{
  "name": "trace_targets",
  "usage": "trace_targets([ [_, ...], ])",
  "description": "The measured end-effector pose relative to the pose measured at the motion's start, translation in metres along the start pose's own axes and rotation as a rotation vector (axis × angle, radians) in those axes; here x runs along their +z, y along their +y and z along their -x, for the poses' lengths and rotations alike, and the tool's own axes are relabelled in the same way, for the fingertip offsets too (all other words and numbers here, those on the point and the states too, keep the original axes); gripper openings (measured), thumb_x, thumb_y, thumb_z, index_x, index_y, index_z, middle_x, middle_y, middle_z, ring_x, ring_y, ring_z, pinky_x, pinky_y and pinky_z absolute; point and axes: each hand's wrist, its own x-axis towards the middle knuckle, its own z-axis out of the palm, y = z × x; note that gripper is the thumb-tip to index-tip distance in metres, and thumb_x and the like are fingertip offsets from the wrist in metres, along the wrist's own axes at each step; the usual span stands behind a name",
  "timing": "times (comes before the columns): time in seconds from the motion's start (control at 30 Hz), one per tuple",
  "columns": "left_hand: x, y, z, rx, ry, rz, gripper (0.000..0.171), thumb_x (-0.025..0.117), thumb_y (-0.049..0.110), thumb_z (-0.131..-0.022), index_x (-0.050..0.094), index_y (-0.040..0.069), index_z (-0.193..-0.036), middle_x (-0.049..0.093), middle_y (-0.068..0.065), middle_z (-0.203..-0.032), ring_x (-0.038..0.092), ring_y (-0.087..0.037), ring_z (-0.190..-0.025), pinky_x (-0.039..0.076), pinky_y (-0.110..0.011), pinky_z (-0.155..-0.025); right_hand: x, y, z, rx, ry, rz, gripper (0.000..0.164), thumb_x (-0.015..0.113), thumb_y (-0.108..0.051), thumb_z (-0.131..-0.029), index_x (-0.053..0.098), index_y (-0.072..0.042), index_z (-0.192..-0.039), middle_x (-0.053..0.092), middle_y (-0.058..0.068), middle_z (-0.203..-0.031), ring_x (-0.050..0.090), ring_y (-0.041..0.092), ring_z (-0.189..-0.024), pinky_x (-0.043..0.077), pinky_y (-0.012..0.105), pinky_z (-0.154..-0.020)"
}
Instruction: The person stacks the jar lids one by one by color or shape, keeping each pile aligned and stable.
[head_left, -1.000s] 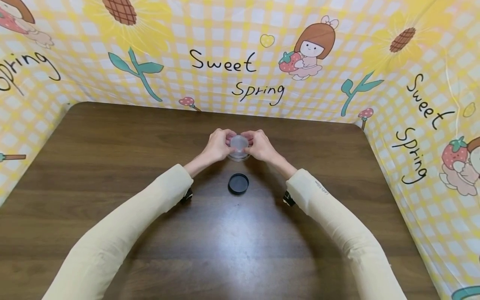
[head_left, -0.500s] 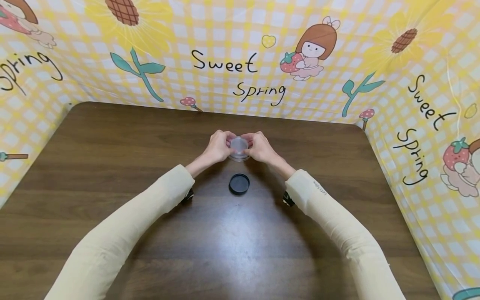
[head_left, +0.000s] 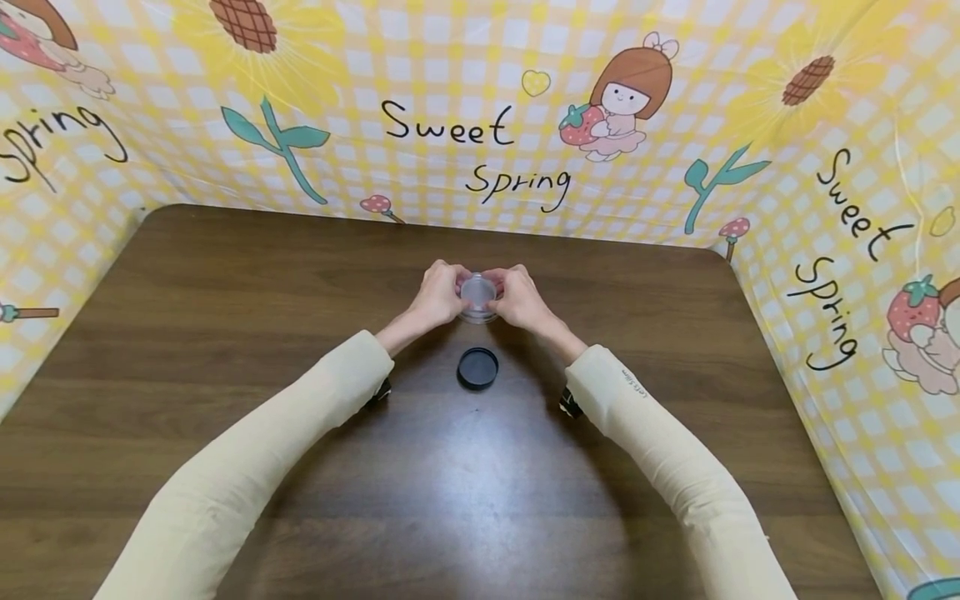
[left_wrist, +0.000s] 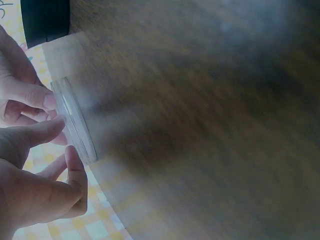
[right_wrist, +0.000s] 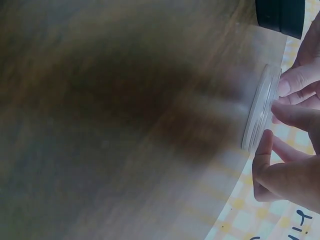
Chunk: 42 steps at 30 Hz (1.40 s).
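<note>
A clear, shallow round dish (head_left: 478,316) lies toward the table's far side, with a frosted round top (head_left: 478,292). My left hand (head_left: 440,293) grips its left side, and my right hand (head_left: 520,297) the right side. Both thumbs meet the near rim, while the other fingers curl around the sides, partly hidden in the head view. Seen from the left wrist, the dish (left_wrist: 75,122) is edge-on with stacked rims; from the right wrist, the dish (right_wrist: 261,110) looks the same. A black round lid (head_left: 477,368) lies hollow side up just nearer my body.
The brown wooden table (head_left: 480,500) has a bright light reflection in front of the lid. A yellow checked cloth (head_left: 330,150) with printed pictures hangs behind the table and along both sides. Black straps sit under my cream sleeves (head_left: 285,433).
Both hands stay around the dish with only slight shifts of the fingers and wrists. The frosted top has dipped very slightly. The black lid has not moved.
</note>
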Motion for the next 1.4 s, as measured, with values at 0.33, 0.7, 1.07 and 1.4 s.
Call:
trace_targets([
  [0.33, -0.002, 0.002, 0.002, 0.006, 0.006, 0.003, 0.040, 0.076, -0.001, -0.077, 0.064, -0.009, -0.115, 0.062, -0.021, -0.094, 0.046, -0.030, -0.099, 0.041, -0.039, -0.084, 0.000, -0.004, 0.001, -0.011, 0.003, 0.033, 0.050, 0.074, 0.000, -0.080, 0.058, 0.008, -0.126, 0.068, 0.021, -0.097, 0.040, 0.030, -0.110, 0.033, 0.038, -0.094],
  [0.7, -0.001, 0.001, 0.004, 0.009, 0.007, 0.012, 0.041, 0.075, -0.001, -0.078, 0.063, -0.009, -0.116, 0.061, -0.021, -0.097, 0.046, -0.029, -0.102, 0.042, -0.038, -0.085, 0.001, -0.003, 0.003, -0.012, 0.013, 0.006, 0.048, 0.072, -0.001, -0.082, 0.057, 0.007, -0.128, 0.067, 0.022, -0.099, 0.040, 0.030, -0.111, 0.037, 0.038, -0.092],
  [1.07, 0.001, -0.001, 0.007, 0.018, 0.009, 0.031, 0.041, 0.075, -0.003, -0.079, 0.062, -0.009, -0.117, 0.063, -0.021, -0.098, 0.047, -0.029, -0.104, 0.043, -0.036, -0.087, 0.003, 0.001, 0.005, 0.014, 0.020, -0.043, 0.048, 0.072, -0.001, -0.083, 0.057, 0.006, -0.129, 0.066, 0.021, -0.103, 0.040, 0.028, -0.116, 0.045, 0.033, -0.087],
  [1.4, -0.002, -0.002, 0.008, 0.011, 0.011, 0.071, 0.039, 0.075, 0.001, -0.080, 0.063, -0.007, -0.116, 0.064, -0.020, -0.098, 0.048, -0.028, -0.104, 0.043, -0.036, -0.087, 0.005, 0.008, 0.008, -0.025, 0.087, -0.131, 0.048, 0.073, 0.001, -0.082, 0.059, 0.006, -0.127, 0.057, 0.023, -0.110, 0.063, 0.029, -0.095, 0.053, 0.033, -0.080],
])
